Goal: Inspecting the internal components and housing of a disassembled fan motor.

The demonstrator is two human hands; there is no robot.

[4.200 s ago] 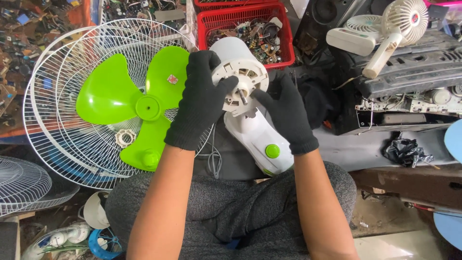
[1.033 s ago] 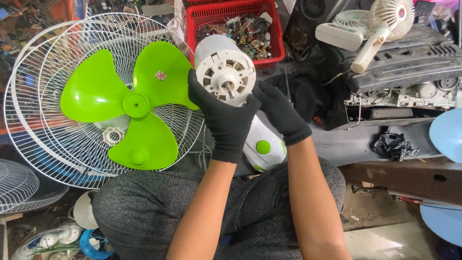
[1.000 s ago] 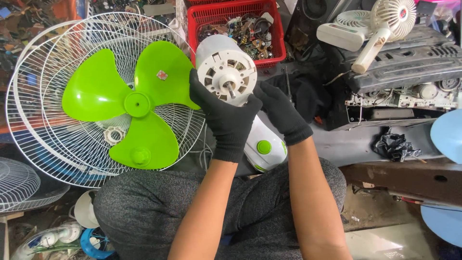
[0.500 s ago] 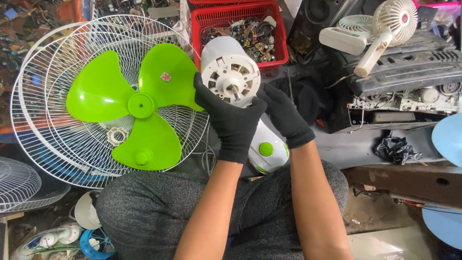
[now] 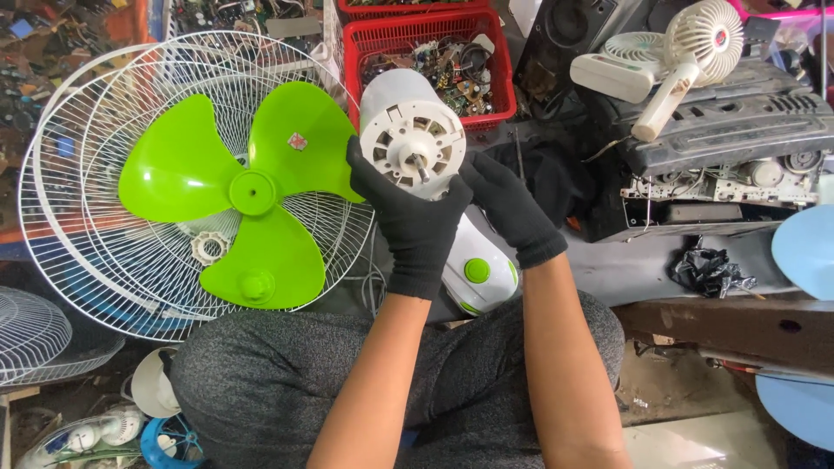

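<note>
The white wire fan guards [image 5: 113,174] lie flat on the floor to the left of the fan motor housing, stacked so that they make a bed for the green three-blade propeller [image 5: 248,191], which rests face up on them and within easy reach. Behind the housing stands a red plastic basket [image 5: 426,43] of small electronic scrap, and well to its right a small white handheld fan [image 5: 678,61] lies on a grey casing.

The white fan motor housing [image 5: 408,130] itself is held up over the person's lap, its vented face and bare shaft turned toward the camera, probably so that the shaft can be looked at. The left hand [image 5: 408,217], in a black glove, has its grip clamped on the housing's lower left edge; the right hand [image 5: 512,208], also gloved, steadies the right side, though whether its fingers close fully round the back I cannot tell. Just below the housing the fan's white neck with a green knob [image 5: 476,271] rests against the knee.
</note>
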